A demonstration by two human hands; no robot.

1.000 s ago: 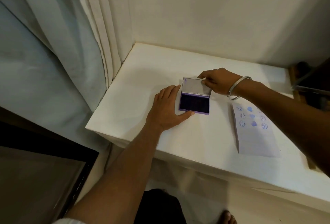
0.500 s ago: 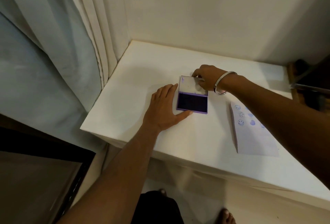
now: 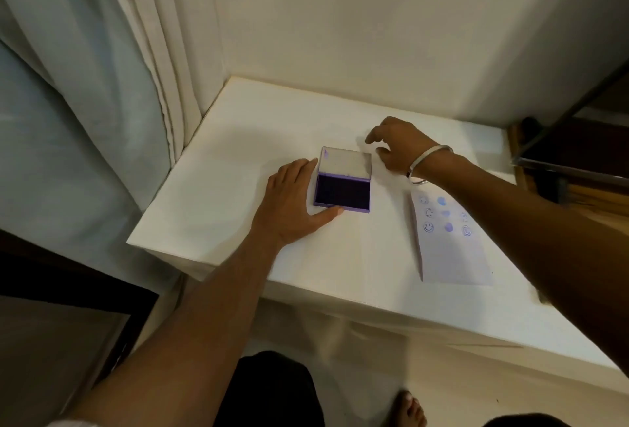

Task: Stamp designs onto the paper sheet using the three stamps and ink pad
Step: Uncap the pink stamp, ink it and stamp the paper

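I am pressing my left hand (image 3: 292, 203) flat on the white bench (image 3: 238, 167), thumb touching the near edge of the open purple rectangular ink pad (image 3: 342, 189) to pin it. My right hand (image 3: 398, 144) is hovering just beyond the lid's far corner, its grip loosely spread and holding nothing. The white paper sheet (image 3: 449, 242), carrying blue-purple smiley and blob prints, is lying to the right. No stamps are showing. If I am closing the lid, I am judging a gentle, even fold best.

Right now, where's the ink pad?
Head view: the ink pad lies open mid-table, left hand against its left edge, paper sheet to its right.
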